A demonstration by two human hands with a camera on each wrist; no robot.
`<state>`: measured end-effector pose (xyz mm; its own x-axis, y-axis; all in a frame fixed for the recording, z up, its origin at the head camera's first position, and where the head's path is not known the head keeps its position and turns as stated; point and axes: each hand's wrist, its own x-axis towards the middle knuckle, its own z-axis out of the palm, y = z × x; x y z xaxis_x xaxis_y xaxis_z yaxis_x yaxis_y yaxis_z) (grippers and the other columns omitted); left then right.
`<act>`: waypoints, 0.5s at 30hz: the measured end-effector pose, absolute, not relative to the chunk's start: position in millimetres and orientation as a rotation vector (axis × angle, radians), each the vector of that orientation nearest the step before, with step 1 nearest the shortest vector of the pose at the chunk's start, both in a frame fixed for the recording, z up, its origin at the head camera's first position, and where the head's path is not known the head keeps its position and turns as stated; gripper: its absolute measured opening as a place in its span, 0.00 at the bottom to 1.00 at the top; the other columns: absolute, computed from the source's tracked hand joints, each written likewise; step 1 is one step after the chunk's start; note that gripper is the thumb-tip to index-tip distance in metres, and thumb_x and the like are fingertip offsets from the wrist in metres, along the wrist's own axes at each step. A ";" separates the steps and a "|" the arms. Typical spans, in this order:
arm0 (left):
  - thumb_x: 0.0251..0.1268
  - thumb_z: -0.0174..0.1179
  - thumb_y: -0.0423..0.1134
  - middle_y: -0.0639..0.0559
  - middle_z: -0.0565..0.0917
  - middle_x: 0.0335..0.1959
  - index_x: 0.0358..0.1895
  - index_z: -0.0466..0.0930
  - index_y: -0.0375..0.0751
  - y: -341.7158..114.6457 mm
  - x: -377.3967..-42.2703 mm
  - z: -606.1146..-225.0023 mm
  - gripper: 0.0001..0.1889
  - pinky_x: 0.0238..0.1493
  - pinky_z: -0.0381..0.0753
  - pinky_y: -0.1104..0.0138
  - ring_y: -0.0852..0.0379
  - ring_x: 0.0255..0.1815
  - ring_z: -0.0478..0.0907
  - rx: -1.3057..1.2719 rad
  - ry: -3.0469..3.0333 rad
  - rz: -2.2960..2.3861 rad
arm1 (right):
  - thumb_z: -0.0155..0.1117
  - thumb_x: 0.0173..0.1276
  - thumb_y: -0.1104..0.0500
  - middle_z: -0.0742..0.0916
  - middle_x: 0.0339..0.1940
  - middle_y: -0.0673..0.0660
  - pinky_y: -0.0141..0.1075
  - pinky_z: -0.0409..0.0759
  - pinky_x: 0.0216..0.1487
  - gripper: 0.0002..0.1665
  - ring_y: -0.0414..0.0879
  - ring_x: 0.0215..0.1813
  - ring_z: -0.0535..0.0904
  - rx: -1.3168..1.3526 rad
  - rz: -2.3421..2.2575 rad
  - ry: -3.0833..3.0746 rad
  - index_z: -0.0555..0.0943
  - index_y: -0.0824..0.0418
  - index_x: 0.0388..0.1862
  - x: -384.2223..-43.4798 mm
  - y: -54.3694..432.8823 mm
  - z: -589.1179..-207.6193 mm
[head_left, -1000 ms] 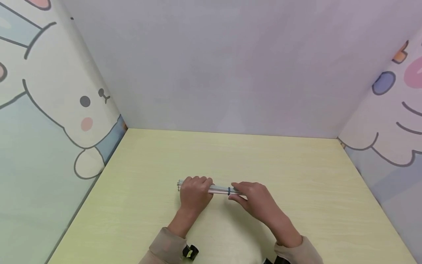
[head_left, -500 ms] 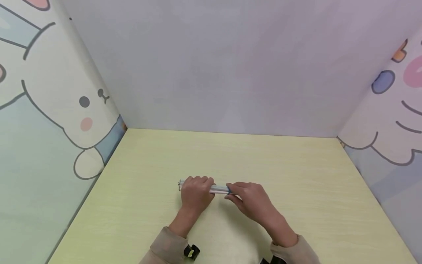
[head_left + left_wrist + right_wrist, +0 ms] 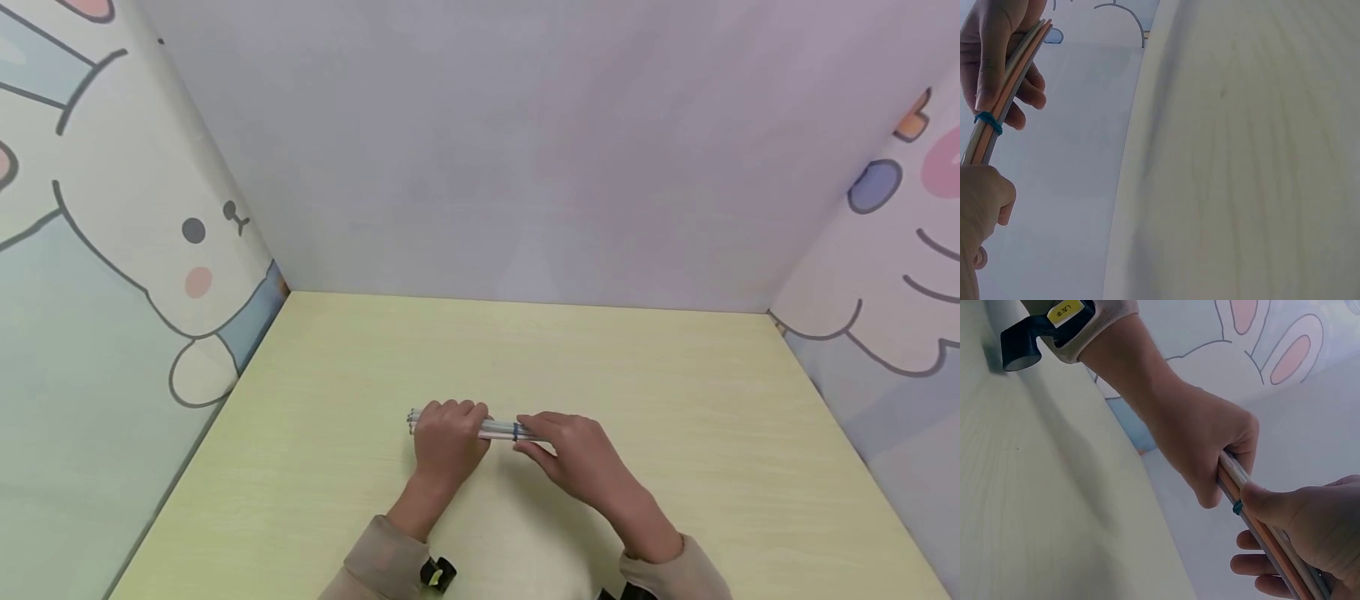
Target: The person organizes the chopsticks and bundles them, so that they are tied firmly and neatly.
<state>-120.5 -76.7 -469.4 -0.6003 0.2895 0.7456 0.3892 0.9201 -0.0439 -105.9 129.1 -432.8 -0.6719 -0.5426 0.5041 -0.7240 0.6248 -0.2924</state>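
A bundle of slender pencil-like sticks (image 3: 497, 430) is held level over the table in the head view. Its colours are white, orange and grey in the wrist views. My left hand (image 3: 448, 442) grips it in a fist, and the stick ends poke out on the left. A teal elastic band (image 3: 516, 431) circles the bundle to the right of that fist. My right hand (image 3: 581, 454) pinches the bundle close to the band. In the right wrist view, its thumb (image 3: 1266, 505) lies along the sticks by the band, with fingers on the other side. The right hand hides the bundle's right end in the head view.
The pale yellow table (image 3: 337, 350) spreads below both hands. A plain grey wall (image 3: 525, 167) rises at the back, and cartoon-printed panels (image 3: 135, 208) flank the sides. Black wrist cameras (image 3: 438, 573) sit by the beige cuffs.
The right thumb and fingertips moved left onto the band, then back slightly right. The band sits a little further left, nearer my left fist. The left hand grips as before, barely shifted.
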 end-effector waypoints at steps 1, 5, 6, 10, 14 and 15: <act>0.43 0.75 0.36 0.56 0.79 0.13 0.19 0.80 0.46 -76.7 -120.4 -469.7 0.10 0.18 0.66 0.67 0.58 0.12 0.71 -0.478 -2.256 -0.159 | 0.79 0.57 0.57 0.90 0.36 0.49 0.32 0.78 0.29 0.18 0.39 0.30 0.84 1.019 0.684 -2.474 0.88 0.59 0.46 -106.4 129.3 -432.8; 0.44 0.73 0.35 0.56 0.78 0.12 0.18 0.79 0.46 -74.9 -119.3 -470.5 0.10 0.17 0.66 0.67 0.58 0.11 0.70 -0.474 -2.259 -0.171 | 0.79 0.57 0.60 0.91 0.36 0.49 0.31 0.78 0.29 0.14 0.38 0.30 0.84 1.044 0.659 -2.442 0.88 0.59 0.43 -107.8 128.3 -433.9; 0.44 0.73 0.35 0.56 0.77 0.12 0.18 0.78 0.46 -74.3 -119.0 -470.8 0.11 0.17 0.65 0.67 0.58 0.11 0.69 -0.472 -2.257 -0.175 | 0.79 0.56 0.59 0.91 0.36 0.49 0.31 0.78 0.29 0.14 0.37 0.30 0.84 1.046 0.650 -2.435 0.88 0.59 0.42 -108.0 127.7 -434.6; 0.42 0.72 0.33 0.56 0.76 0.11 0.16 0.76 0.46 -70.9 -117.9 -471.6 0.12 0.17 0.65 0.66 0.58 0.11 0.69 -0.461 -2.242 -0.188 | 0.80 0.55 0.58 0.91 0.36 0.49 0.33 0.80 0.30 0.16 0.38 0.30 0.85 1.050 0.643 -2.414 0.88 0.59 0.42 -109.0 123.6 -437.4; 0.38 0.73 0.33 0.57 0.74 0.10 0.15 0.75 0.47 -66.4 -116.9 -472.9 0.13 0.17 0.63 0.67 0.58 0.11 0.69 -0.498 -2.215 -0.175 | 0.79 0.57 0.54 0.91 0.37 0.49 0.35 0.82 0.32 0.16 0.40 0.33 0.87 1.081 0.638 -2.421 0.88 0.58 0.43 -109.0 118.8 -438.9; 0.37 0.73 0.33 0.57 0.74 0.10 0.15 0.75 0.47 -65.6 -116.7 -473.3 0.13 0.16 0.62 0.67 0.58 0.11 0.69 -0.507 -2.210 -0.170 | 0.79 0.57 0.53 0.91 0.37 0.49 0.35 0.82 0.32 0.16 0.40 0.34 0.87 1.089 0.637 -2.426 0.88 0.57 0.43 -108.7 118.0 -438.7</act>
